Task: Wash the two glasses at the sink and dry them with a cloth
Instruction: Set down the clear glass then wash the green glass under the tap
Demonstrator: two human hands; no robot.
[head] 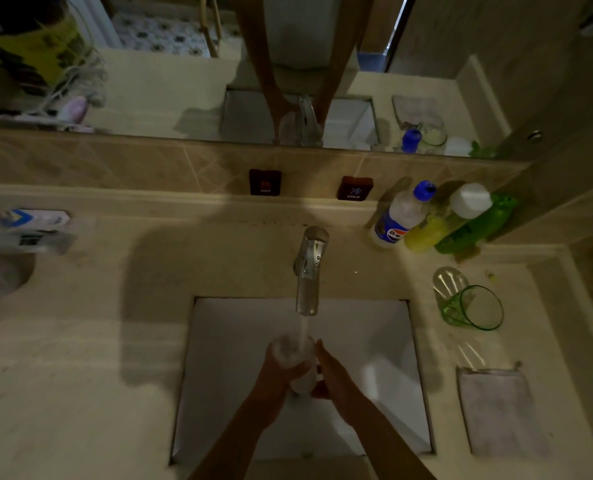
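Over the white sink point(385, 341) I hold a clear glass point(296, 358) under the water running from the chrome tap point(309, 268). My left hand point(274, 379) wraps around the glass from the left. My right hand point(336, 375) presses against its right side and base. A second glass, green-tinted point(471, 306), stands on the counter right of the sink. A pale folded cloth point(499, 410) lies flat on the counter nearer to me than that glass. The scene is dim.
Three bottles point(426, 220) stand at the back right by the wall. Hot and cold buttons point(265, 181) sit on the tiled ledge below a mirror. Boxes and a round container point(7, 271) crowd the counter's left end.
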